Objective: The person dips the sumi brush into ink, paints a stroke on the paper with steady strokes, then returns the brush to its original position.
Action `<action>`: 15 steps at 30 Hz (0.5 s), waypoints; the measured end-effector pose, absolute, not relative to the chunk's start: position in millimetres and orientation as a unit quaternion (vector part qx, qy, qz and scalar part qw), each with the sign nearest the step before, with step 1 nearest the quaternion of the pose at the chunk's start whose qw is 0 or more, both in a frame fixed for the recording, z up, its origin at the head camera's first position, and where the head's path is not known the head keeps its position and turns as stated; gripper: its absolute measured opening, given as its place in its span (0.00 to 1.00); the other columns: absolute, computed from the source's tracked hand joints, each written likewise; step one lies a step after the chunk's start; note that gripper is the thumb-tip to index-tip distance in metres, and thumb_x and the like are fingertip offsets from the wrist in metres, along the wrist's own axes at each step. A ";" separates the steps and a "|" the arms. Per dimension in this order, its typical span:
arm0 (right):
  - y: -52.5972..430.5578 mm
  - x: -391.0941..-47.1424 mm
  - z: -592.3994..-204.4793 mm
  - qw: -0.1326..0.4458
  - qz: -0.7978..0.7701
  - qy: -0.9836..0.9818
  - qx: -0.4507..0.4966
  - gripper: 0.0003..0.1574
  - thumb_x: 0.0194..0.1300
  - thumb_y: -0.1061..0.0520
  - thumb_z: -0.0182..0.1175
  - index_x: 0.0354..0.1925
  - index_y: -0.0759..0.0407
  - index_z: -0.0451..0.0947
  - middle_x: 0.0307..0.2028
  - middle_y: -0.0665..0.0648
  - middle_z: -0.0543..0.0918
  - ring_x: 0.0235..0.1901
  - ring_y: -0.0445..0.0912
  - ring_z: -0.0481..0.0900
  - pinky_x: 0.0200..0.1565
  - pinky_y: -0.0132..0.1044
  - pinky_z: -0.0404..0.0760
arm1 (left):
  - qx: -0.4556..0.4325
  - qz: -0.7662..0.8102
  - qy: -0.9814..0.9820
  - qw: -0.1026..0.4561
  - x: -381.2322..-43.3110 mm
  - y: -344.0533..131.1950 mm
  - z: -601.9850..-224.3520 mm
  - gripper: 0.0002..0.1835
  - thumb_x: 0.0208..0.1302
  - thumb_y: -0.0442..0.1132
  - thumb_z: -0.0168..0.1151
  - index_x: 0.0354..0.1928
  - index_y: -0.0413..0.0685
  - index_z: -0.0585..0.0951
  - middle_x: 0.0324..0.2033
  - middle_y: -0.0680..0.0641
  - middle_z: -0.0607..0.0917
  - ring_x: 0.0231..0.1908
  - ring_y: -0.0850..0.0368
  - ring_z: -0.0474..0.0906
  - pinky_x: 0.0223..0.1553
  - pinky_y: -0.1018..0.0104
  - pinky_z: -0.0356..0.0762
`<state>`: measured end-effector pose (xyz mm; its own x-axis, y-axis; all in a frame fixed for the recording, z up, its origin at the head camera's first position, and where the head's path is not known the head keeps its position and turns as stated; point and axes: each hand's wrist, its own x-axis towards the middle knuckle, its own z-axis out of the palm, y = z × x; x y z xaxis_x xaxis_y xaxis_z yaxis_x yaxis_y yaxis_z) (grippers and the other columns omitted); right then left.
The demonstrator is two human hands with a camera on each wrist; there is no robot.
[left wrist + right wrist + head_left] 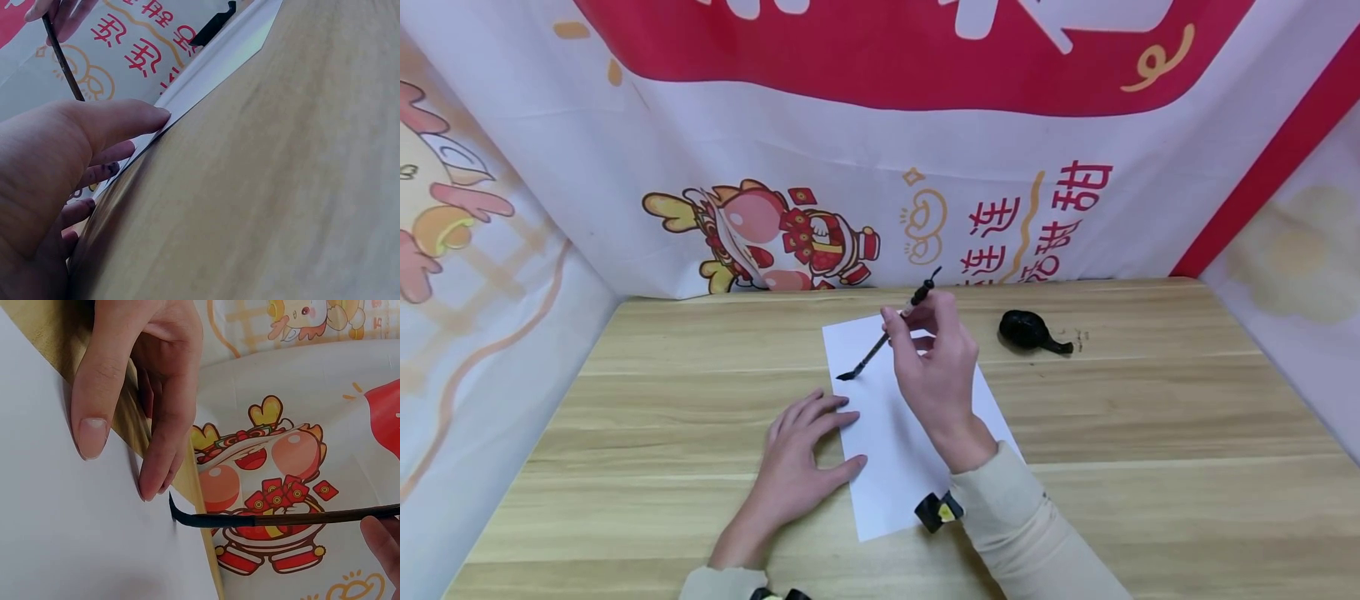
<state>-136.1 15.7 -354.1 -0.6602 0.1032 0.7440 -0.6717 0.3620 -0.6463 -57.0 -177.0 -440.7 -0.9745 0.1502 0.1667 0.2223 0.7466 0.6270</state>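
Note:
A white sheet of paper lies on the wooden table. My right hand pinches a dark-handled writing brush above the sheet. The brush's black, bent tip is at the paper's upper left part; in the right wrist view the brush meets or nearly meets the surface, I cannot tell which. My left hand rests at the paper's left edge, fingers spread, thumb and fingertips on the sheet. Dark smudges mark some left fingertips in the left wrist view.
A black, rounded object with a narrow neck lies on the table right of the paper, with small dark marks beside it. A printed cloth hangs along the table's back edge, and more printed cloth stands at both sides.

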 end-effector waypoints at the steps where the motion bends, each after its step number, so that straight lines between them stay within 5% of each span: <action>1: 15.5 -136.0 -354.0 0.365 0.531 -0.740 0.192 0.16 0.74 0.60 0.69 0.48 0.68 0.73 0.35 0.61 0.88 0.35 0.50 0.93 0.31 0.32 0.90 | -0.099 -0.342 -0.933 0.052 -57.0 -177.2 -440.6 0.28 0.58 0.51 0.80 0.61 0.57 0.88 0.72 0.52 0.81 0.81 0.40 0.63 0.77 0.29 0.53; 15: 14.7 -134.0 -353.0 0.357 0.533 -0.743 0.193 0.17 0.74 0.60 0.70 0.49 0.68 0.73 0.36 0.62 0.88 0.35 0.50 0.93 0.31 0.38 0.91 | -0.095 -0.343 -0.934 0.043 -56.8 -176.7 -439.3 0.28 0.58 0.50 0.80 0.61 0.57 0.88 0.72 0.52 0.81 0.81 0.41 0.62 0.78 0.28 0.52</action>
<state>-134.0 14.7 -353.0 -0.6706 0.0944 0.7358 -0.6665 0.3586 -0.6536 -56.8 -176.7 -439.3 -0.9783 0.1484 0.1449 0.2069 0.7467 0.6322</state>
